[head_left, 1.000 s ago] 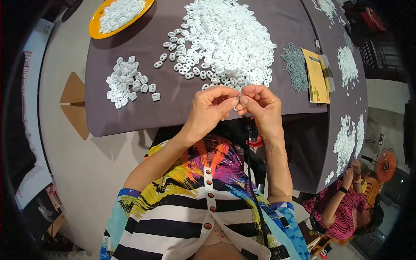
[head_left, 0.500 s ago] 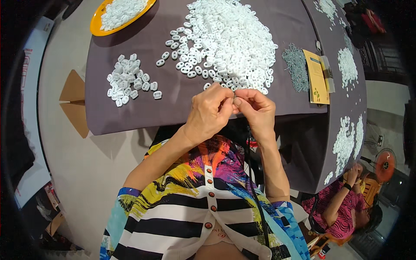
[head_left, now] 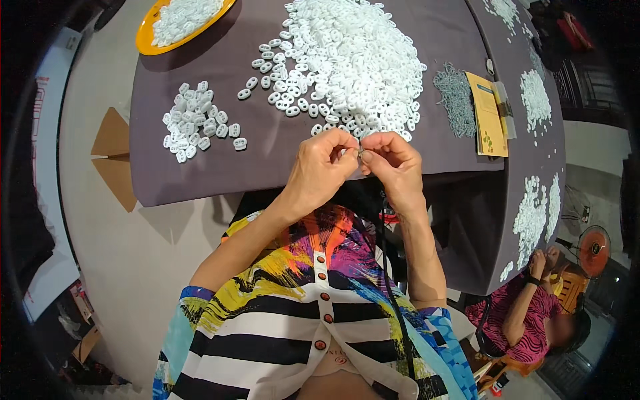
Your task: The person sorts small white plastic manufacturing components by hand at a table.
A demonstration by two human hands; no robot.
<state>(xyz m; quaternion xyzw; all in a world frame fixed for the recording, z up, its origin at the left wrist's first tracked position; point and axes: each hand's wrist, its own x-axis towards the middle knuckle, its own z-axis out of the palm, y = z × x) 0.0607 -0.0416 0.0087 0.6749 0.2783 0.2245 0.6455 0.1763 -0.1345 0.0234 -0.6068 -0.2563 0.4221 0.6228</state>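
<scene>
My left hand (head_left: pixel 322 163) and my right hand (head_left: pixel 395 167) meet at the table's near edge, thumbs and fingertips pinched together. A tiny greyish piece (head_left: pixel 361 153) shows between the fingertips; its kind is too small to tell, and the fingers cover most of it. Just beyond them lies a large heap of white oval plastic pieces (head_left: pixel 363 67), many with two holes. To the left is a smaller group of white plastic pieces (head_left: pixel 200 120). Right of the large heap sits a tangled pile of slender grey pieces (head_left: pixel 455 100).
An orange plate (head_left: pixel 144 37) of white pieces stands at the far left of the dark tablecloth (head_left: pixel 267 163). A yellow booklet (head_left: pixel 487 113) lies at the right. Further right are more white piles (head_left: pixel 531 217), a seated person (head_left: pixel 520 313) and a fan (head_left: pixel 593 251).
My hands stay together in nearly the same spot, with the fingertips slightly shifted and a little more of the small greyish piece showing. The person at the right has raised their hands a little.
</scene>
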